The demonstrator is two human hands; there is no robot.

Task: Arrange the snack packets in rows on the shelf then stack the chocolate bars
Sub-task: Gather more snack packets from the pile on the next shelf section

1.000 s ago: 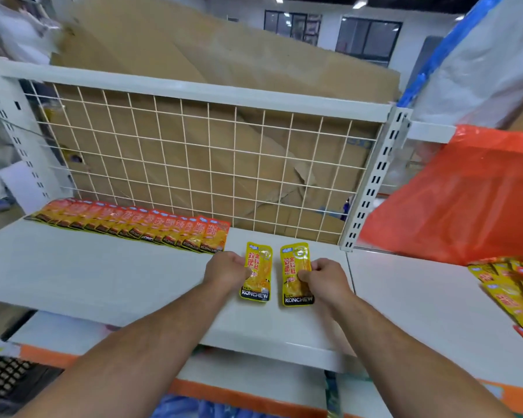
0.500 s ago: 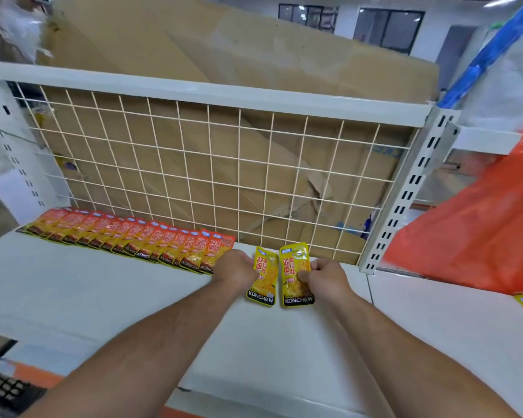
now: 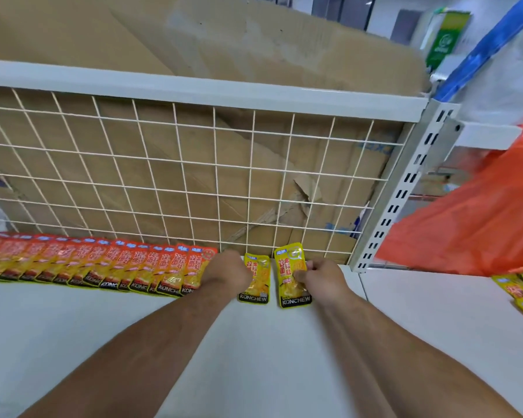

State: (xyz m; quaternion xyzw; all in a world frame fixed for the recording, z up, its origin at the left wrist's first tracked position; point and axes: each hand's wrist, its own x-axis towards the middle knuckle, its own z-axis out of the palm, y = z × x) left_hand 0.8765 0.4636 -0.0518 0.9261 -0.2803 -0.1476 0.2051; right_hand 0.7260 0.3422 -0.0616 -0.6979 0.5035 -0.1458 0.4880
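Two packets are being handled on the white shelf point(image 3: 151, 333). The left yellow packet point(image 3: 255, 285) and the right yellow packet point(image 3: 287, 276) lie flat side by side, long sides almost parallel, with a narrow strip of shelf between them. Each is glossy yellow with red lettering, a small blue tag at the top and a black band reading KONCHEW at the near end. The right one sits slightly further back, and its top end looks a little raised.

The left hand point(image 3: 228, 271) grips the left packet by its left edge, its fingers curled under and out of sight. The right hand point(image 3: 322, 280) pinches the right packet at its right edge, fingers point(image 3: 301, 274) on the printed face.

Just left of the left hand, a row of red packets point(image 3: 103, 263) runs overlapped along the back of the shelf to the picture's left edge. The far ends of both yellow packets lie near the foot of the wire mesh back point(image 3: 194, 176), with cardboard point(image 3: 224, 43) behind it. A slotted upright point(image 3: 405, 191) closes the bay just right of the right hand. Beyond it lie an orange plastic bag point(image 3: 480, 221) and more yellow packets point(image 3: 520, 289). Bare shelf spreads in front of the row, toward the camera.
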